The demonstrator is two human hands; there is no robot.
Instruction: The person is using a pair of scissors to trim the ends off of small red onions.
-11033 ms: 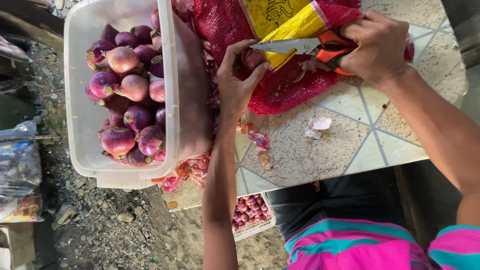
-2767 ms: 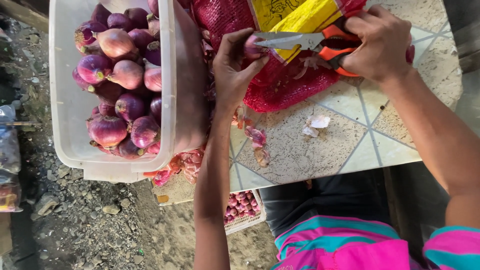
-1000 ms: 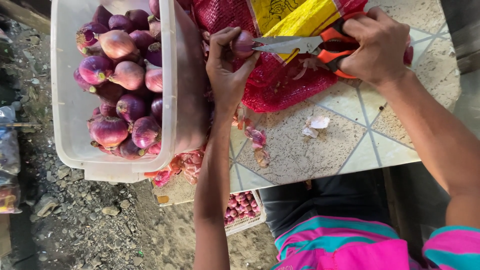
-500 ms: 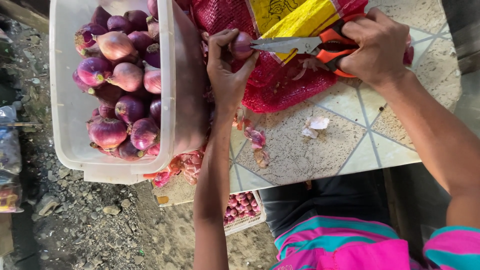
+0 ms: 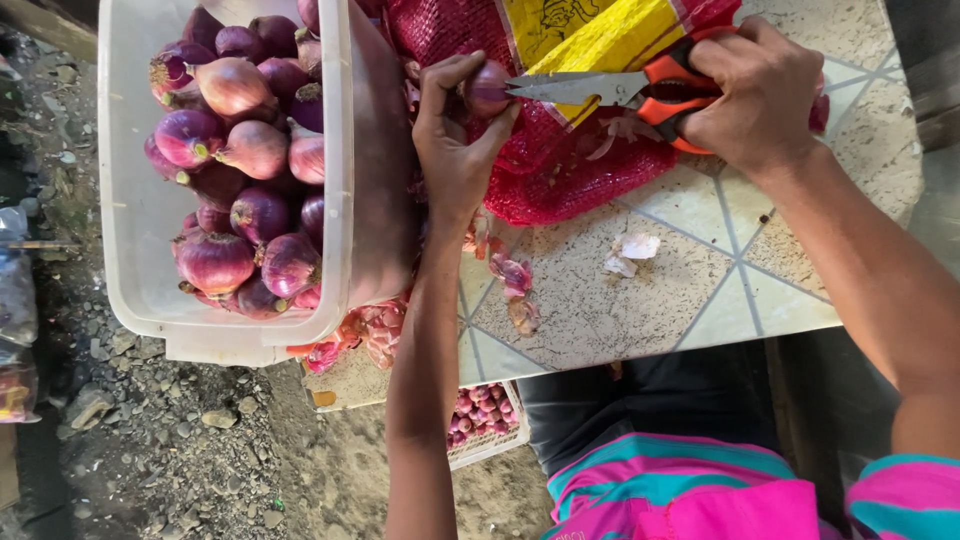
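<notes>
My left hand [image 5: 455, 150] pinches a small red onion [image 5: 487, 88] between thumb and fingers over a red mesh sack [image 5: 560, 150]. My right hand [image 5: 755, 95] grips orange-handled scissors [image 5: 620, 88], and their blade tips touch the onion's right side. Just left of my left hand stands a clear plastic tub [image 5: 140, 250] filled with several purple-red onions [image 5: 235, 180].
The work goes on over a speckled tiled table [image 5: 650, 290] strewn with onion skins [image 5: 510, 275] and white scraps [image 5: 630, 250]. A yellow bag [image 5: 600, 35] lies on the sack. Below the table a small crate of onions [image 5: 480, 415] rests on gravelly ground [image 5: 150, 450].
The onion in my left hand has turned slightly against the scissor blades. Both hands and the tub have stayed almost in place.
</notes>
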